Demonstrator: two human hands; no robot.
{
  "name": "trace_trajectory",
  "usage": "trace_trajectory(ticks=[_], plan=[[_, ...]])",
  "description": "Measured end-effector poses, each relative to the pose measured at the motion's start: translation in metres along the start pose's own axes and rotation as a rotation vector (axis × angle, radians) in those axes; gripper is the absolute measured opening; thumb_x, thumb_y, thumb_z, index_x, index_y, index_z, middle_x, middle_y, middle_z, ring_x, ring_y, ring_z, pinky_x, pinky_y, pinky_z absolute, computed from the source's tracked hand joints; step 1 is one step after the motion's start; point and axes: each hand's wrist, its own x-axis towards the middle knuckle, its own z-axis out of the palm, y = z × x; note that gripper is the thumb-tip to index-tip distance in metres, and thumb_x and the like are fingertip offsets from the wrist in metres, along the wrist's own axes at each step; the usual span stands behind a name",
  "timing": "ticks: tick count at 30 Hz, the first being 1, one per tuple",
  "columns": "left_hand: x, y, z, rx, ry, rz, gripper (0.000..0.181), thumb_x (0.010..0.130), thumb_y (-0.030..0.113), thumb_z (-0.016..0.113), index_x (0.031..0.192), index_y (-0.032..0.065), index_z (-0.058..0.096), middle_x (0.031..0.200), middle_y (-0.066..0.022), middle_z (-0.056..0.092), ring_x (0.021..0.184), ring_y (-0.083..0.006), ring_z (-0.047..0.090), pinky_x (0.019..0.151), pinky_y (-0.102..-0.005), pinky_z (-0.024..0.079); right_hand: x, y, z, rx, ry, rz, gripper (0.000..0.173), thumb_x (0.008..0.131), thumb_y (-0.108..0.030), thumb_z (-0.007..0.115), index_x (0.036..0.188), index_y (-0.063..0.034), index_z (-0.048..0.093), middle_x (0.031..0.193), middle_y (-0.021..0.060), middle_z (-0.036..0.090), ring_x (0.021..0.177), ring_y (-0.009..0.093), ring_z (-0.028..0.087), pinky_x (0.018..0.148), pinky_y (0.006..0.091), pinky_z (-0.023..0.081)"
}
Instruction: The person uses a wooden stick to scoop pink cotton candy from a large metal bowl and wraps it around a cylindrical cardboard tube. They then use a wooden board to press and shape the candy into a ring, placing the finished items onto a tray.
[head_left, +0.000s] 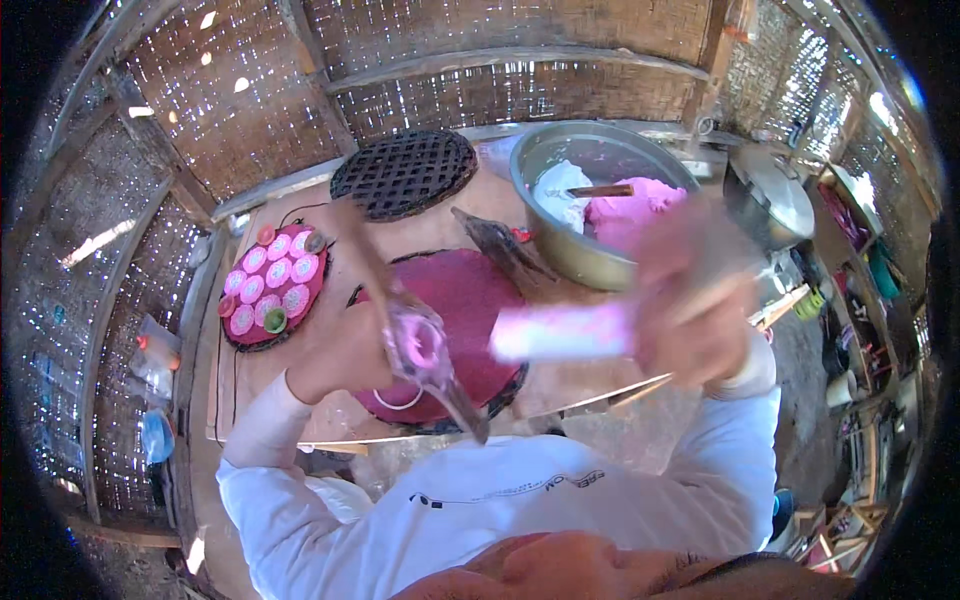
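My left hand (349, 349) grips a wooden press (425, 341), a long-handled bar with a round cup at its middle; pink residue lines the cup. Blurred by motion, my right hand (694, 300) holds a pink and white roll of dough (562, 332) to the right of the press. Beneath both lies a round tray covered in magenta material (480, 300), with a thin white ring (401, 405) near its front edge. A large basin (540, 247) behind my right hand contains white dough (559, 191), pink dough (637, 202) and a wooden stick (600, 192).
Several pink and white round cakes (279, 272) and small cups, one green (275, 321), sit on a smaller tray at left. A dark lattice tray (405, 174) lies at the back. Beside the basin rests a dark wooden piece (499, 244). A lidded pot (772, 199) stands at right.
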Motion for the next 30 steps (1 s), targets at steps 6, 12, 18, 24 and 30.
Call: trace_trajectory(ticks=[6, 12, 18, 24, 30], plan=[[0.094, 0.004, 0.101, -1.044, 0.365, -0.05, 0.059, 0.071, 0.026, 0.071, 0.121, 0.0057, 0.048, 0.117, -0.0102, 0.049, 0.093, -0.019, 0.056, 0.08, -0.0302, 0.048, 0.02, 0.11, -0.106, 0.72, 0.906, 0.002, 0.007, 0.083, -0.008, 0.042, 0.084, -0.0062, 0.049, 0.06, -0.0001, 0.041, 0.05, 0.012, 0.04, 0.051, 0.0253, 0.037], [0.186, 0.013, 0.102, -0.175, 1.519, 0.541, 0.036, 0.08, 0.031, 0.064, 0.109, 0.0126, 0.05, 0.096, -0.0114, 0.051, 0.094, -0.0236, 0.053, 0.086, -0.0422, 0.047, -0.009, 0.143, -0.031, 1.258, 0.614, 0.703, 0.02, 0.092, -0.026, 0.046, 0.096, -0.007, 0.049, 0.083, 0.0133, 0.059, 0.078, 0.027, 0.06, 0.078, 0.0388, 0.048], [0.119, 0.056, 0.044, 0.458, 1.566, -0.01, 0.029, 0.084, 0.028, 0.059, 0.1, 0.0059, 0.047, 0.097, -0.0108, 0.047, 0.09, -0.0234, 0.052, 0.078, -0.0378, 0.049, -0.041, 0.179, -0.149, -0.608, -0.459, 0.368, 0.035, 0.081, -0.026, 0.06, 0.111, -0.0095, 0.056, 0.1, 0.0135, 0.058, 0.094, 0.033, 0.057, 0.08, 0.042, 0.047], [0.048, 0.053, 0.025, 0.872, 1.592, 0.012, 0.027, 0.088, 0.03, 0.055, 0.094, 0.0061, 0.045, 0.094, -0.011, 0.047, 0.088, -0.0229, 0.053, 0.075, -0.0357, 0.049, 0.001, 0.158, -0.197, -0.829, -0.692, 0.497, 0.035, 0.079, -0.027, 0.06, 0.109, -0.0099, 0.056, 0.092, 0.0157, 0.063, 0.086, 0.036, 0.06, 0.074, 0.0436, 0.048], [0.027, 0.034, 0.02, 1.088, 1.519, -0.111, 0.026, 0.088, 0.031, 0.055, 0.094, 0.007, 0.045, 0.092, -0.0104, 0.047, 0.086, -0.0226, 0.054, 0.073, -0.0346, 0.049, -0.035, 0.286, -0.158, -0.425, -0.8, 0.545, 0.035, 0.084, -0.028, 0.057, 0.112, -0.0067, 0.049, 0.085, 0.0201, 0.062, 0.08, 0.037, 0.06, 0.069, 0.0419, 0.046]])
